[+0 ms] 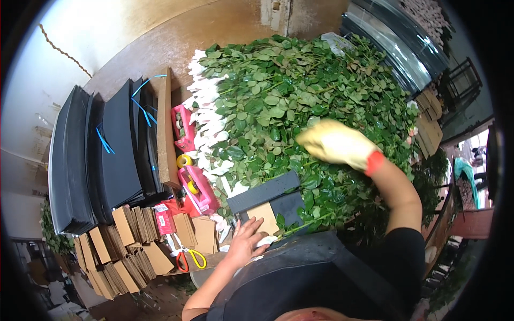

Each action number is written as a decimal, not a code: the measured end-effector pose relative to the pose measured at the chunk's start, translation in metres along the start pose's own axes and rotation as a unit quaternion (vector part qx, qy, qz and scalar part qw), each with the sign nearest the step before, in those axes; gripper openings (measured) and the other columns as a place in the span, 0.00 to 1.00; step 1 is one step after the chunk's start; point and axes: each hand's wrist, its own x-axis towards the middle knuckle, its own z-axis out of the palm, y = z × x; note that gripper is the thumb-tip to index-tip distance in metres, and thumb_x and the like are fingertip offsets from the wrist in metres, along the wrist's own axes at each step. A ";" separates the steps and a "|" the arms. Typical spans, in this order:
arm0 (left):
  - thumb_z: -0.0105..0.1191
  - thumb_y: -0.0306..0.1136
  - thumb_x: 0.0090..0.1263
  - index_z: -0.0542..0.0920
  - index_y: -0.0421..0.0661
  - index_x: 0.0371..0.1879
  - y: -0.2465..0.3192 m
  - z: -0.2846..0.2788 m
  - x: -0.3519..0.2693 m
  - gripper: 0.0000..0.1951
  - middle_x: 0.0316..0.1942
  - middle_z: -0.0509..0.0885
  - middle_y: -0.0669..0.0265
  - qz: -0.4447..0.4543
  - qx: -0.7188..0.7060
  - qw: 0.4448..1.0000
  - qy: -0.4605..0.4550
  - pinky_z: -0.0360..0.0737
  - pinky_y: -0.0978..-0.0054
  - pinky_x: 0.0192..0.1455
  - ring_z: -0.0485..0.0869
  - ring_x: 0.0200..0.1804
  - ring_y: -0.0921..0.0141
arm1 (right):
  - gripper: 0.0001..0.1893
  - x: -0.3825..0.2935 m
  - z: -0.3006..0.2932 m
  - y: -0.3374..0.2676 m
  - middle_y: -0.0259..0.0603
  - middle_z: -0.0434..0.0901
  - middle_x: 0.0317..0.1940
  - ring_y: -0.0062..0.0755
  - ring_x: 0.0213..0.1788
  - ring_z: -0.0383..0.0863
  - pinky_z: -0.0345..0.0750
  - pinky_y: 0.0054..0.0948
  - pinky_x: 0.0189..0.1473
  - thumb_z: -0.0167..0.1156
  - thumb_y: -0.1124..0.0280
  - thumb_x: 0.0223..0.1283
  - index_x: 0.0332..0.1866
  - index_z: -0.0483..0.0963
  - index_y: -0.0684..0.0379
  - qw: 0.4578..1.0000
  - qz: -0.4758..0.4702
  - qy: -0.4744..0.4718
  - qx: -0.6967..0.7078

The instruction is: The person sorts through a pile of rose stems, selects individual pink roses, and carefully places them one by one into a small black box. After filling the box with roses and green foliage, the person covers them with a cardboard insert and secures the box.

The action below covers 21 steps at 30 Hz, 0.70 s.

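Note:
My bare left hand [248, 242] lies with its fingers spread over a flat piece of brown cardboard [263, 218], inside a dark grey box-like holder [267, 191]. Close to its thumb is a white-wrapped flower head [266, 241]. A leafy green stem [305, 226] crosses the holder's near side. Over the large heap of leafy rose stems [273, 100] is my right hand [336, 141], in a pale yellow work glove with a red cuff. Motion blurs the glove, and its fingertips are hard to make out. White-sleeved flower heads [207, 94] line the heap's left side.
Two pink tape dispensers [198, 190] and a yellow tape roll [184, 161] stand left of the heap. Scissors [186, 257] with red and yellow handles lie by cardboard stacks [132, 250]. Dark sheets [120, 144] stand behind a wooden board [166, 128]. Clear plastic sheeting [393, 48] sits far right.

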 end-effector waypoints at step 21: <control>0.71 0.50 0.64 0.88 0.57 0.62 -0.019 0.019 -0.003 0.27 0.75 0.76 0.58 0.044 -0.007 0.998 0.034 0.66 0.37 0.76 0.72 0.76 0.48 | 0.10 0.073 -0.027 -0.019 0.35 0.86 0.33 0.40 0.29 0.87 0.84 0.36 0.29 0.61 0.83 0.51 0.34 0.80 0.53 0.966 -0.184 0.111 -0.146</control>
